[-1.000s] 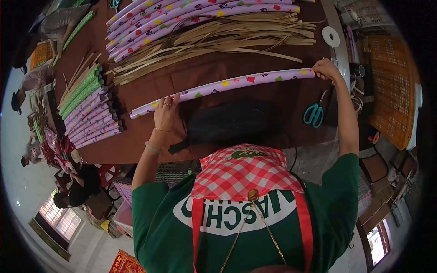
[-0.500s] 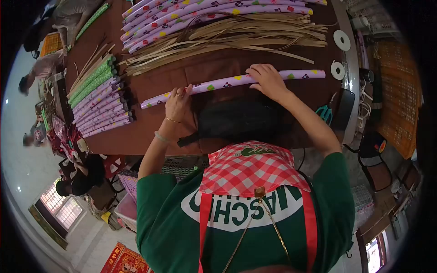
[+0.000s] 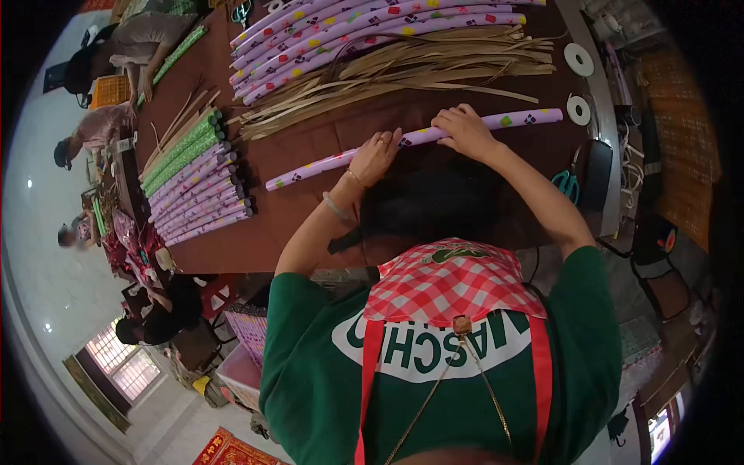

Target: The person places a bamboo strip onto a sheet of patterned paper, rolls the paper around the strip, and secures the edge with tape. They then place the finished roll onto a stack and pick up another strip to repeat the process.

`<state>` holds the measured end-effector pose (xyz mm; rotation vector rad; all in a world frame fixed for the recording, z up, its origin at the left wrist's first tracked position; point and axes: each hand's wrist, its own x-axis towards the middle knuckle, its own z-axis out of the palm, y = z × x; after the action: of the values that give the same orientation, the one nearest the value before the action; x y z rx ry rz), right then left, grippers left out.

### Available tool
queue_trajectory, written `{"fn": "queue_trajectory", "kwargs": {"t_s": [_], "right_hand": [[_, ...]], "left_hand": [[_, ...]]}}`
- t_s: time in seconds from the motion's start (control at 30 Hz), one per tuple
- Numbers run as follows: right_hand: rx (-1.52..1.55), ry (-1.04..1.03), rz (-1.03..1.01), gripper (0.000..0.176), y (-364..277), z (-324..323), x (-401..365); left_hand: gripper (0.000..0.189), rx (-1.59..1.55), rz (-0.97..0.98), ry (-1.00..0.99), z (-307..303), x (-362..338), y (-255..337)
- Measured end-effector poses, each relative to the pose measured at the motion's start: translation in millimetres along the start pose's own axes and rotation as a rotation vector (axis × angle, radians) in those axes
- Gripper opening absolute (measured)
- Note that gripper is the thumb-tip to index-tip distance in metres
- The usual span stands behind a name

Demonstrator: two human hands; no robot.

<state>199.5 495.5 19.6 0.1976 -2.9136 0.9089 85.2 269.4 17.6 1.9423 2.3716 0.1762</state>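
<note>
A long, thin purple paper-wrapped tube (image 3: 310, 171) with a colourful pattern lies across the brown-covered table in front of me. My left hand (image 3: 375, 157) is closed around its middle, fingers curled over the top. A short gap to the right, my right hand (image 3: 466, 133) rests on the same tube with its fingers bent over it. Both ends of the tube stick out past my hands. Beyond it lies a bundle of flat tan strips (image 3: 418, 74). A black item (image 3: 426, 203) lies on the near side, between my forearms.
Larger purple patterned rolls (image 3: 372, 31) lie at the back. Stacked purple tubes (image 3: 198, 198) and green tubes (image 3: 184, 151) are at left. White tape rolls (image 3: 578, 60), teal scissors (image 3: 566, 184) and a black case (image 3: 596, 174) line the right side. Other people sit at left.
My left hand has slid rightward along the tube, closer to my right hand, which stays on it. The whole view has shifted slightly.
</note>
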Motion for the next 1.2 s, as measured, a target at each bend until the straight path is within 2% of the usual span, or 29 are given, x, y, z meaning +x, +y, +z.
{"fn": "queue_trajectory", "kwargs": {"t_s": [0.03,0.13,0.2,0.27,0.33,0.37,0.4,0.43,0.47,0.53,0.57,0.63,0.67,0.7,0.77,0.83,0.9,0.97,1.1,1.2], "right_hand": [[-0.004,0.018,0.008,0.032,-1.4,-9.4,2.4],[-0.044,-0.133,-0.071,0.028,-6.7,-48.2,15.9],[-0.068,-0.258,-0.044,0.026,-23.5,-90.4,31.3],[-0.107,-0.203,-0.136,0.029,-28.9,-115.1,42.8],[-0.17,-0.134,-0.209,0.034,-45.6,-143.6,51.8],[-0.276,-0.034,-0.239,0.035,-54.4,-155.2,53.4],[-0.381,0.065,-0.271,0.036,-63.3,-163.8,53.9],[-0.43,0.192,-0.327,0.038,-70.5,-166.2,53.3],[-0.44,0.197,-0.343,0.038,-82.5,-166.2,50.8],[-0.301,0.709,-0.197,0.035,-114.8,-158.7,39.0],[-0.176,0.841,-0.089,0.031,-128.0,-143.5,28.5],[0.296,0.963,0.06,0.032,-147.6,-106.0,16.0],[0.513,0.922,0.138,0.036,-160.4,-91.6,12.4],[0.518,0.922,0.13,0.036,-163.7,-72.5,14.0],[1.116,0.759,0.425,0.04,-171.8,-40.1,18.4],[1.36,0.661,0.42,0.041,-201.4,-38.3,23.8],[1.307,0.621,0.43,0.04,-212.1,-22.7,31.5],[1.28,0.591,0.297,0.039,-222.2,-3.0,40.5],[1.149,0.603,0.194,0.039,-255.6,-1.6,43.4],[1.017,0.537,0.206,0.037,-263.9,11.6,52.3]], "left_hand": [[0.044,0.004,0.028,0.032,-2.7,1.2,-2.6],[0.043,-0.004,0.07,0.117,-22.8,5.2,-3.8],[0.042,-0.015,0.081,0.177,-51.7,9.8,-1.4],[0.042,-0.325,-0.024,0.078,-93.7,16.6,3.3],[0.041,-0.497,-0.093,0.01,-134.5,20.0,8.9],[0.042,-0.584,-0.12,0.002,-150.9,19.0,11.9],[0.039,-0.787,-0.32,-0.18,-164.7,16.1,13.6],[0.039,-0.779,-0.32,-0.163,-168.3,11.0,18.0],[0.038,-0.976,-0.362,-0.136,-168.8,5.1,23.4],[0.038,-1.269,-0.402,-0.057,-156.7,-9.7,27.5],[0.038,-1.264,-0.398,-0.037,-155.9,-14.1,29.9],[0.038,-1.287,-0.463,-0.029,-155.4,-24.7,35.6],[0.038,-1.302,-0.465,0.016,-152.6,-30.7,38.0],[0.038,-1.296,-0.469,0.023,-155.3,-36.3,42.3],[0.037,-1.346,-0.541,0.036,-161.8,-47.1,51.5],[0.035,-1.343,-0.539,0.102,-154.9,-58.2,55.3],[0.036,-1.422,-0.516,0.127,-154.7,-69.4,54.2],[0.034,-1.365,-0.494,0.142,-161.8,-83.1,49.0],[0.032,-1.379,-0.532,0.236,-168.7,-110.3,41.1],[0.03,-1.393,-0.54,0.286,-171.6,-128.3,36.6]]}}
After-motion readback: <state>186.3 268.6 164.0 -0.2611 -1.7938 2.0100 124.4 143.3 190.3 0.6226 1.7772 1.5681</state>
